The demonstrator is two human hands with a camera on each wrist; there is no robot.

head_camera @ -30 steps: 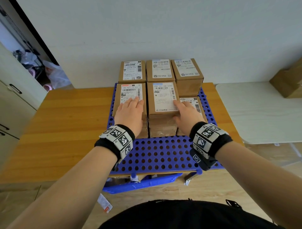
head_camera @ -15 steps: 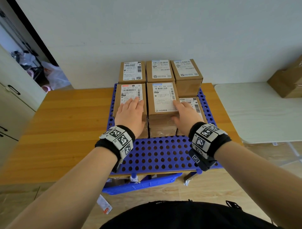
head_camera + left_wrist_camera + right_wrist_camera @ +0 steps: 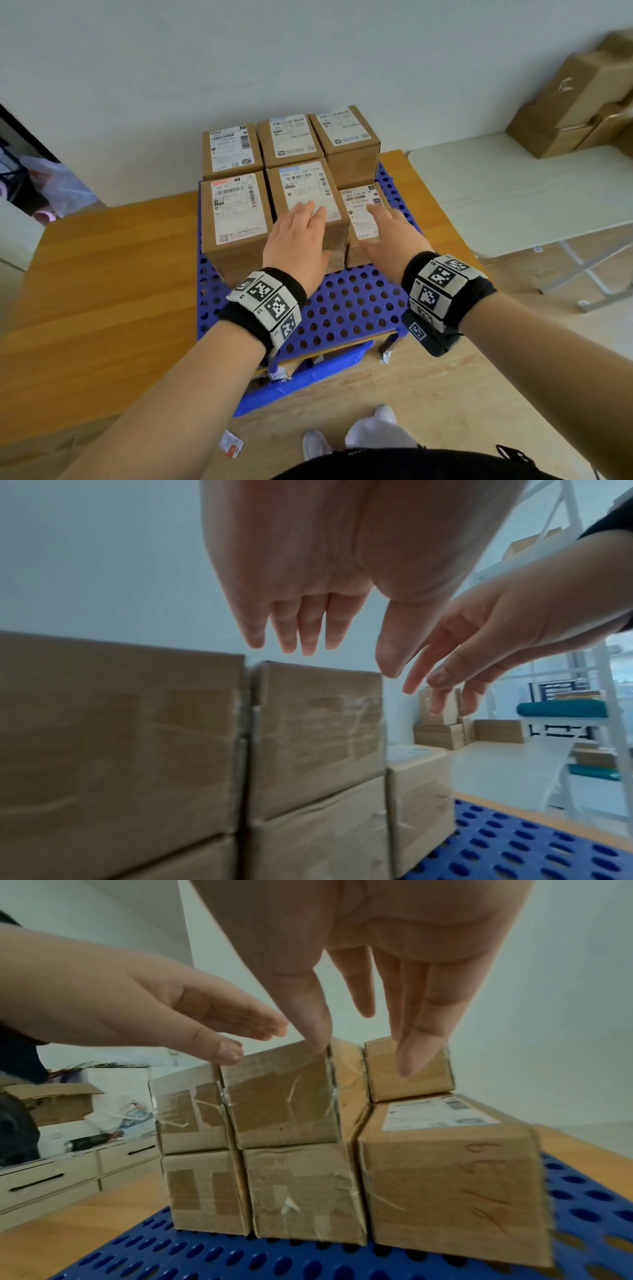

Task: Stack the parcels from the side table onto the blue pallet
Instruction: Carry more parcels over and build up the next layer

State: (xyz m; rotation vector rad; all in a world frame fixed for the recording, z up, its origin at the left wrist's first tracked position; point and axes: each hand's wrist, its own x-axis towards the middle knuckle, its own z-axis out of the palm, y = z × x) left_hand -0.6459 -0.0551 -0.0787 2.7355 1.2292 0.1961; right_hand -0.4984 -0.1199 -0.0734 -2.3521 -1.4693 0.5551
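Just above stacked parcels (image 3: pixel 306 202), open hands (image 3: pixel 342 240)

Blue pallet (image 3: pixel 346 308): near strip of perforated deck bare from left edge to right edge; open to reach in from the near edge. Parcel stack (image 3: pixel 236 219) fills the far part of the pallet, boxes pressed side to side, only thin seams between them. Near-right parcel (image 3: pixel 363 219) sits one layer high; the slot on top of it is open, walled by the two-high middle column (image 3: pixel 305 192) on its left and the far-right column (image 3: pixel 346 137) behind. Left hand (image 3: pixel 294 240) hovers over the middle column, right hand (image 3: pixel 387 236) over the low parcel; fingers straight, both partly blocking that slot. Wooden counter (image 3: pixel 102 274) left of the pallet bare. White side table (image 3: pixel 513 192) near edge bare; boxes (image 3: pixel 575 102) occupy its far-right corner.
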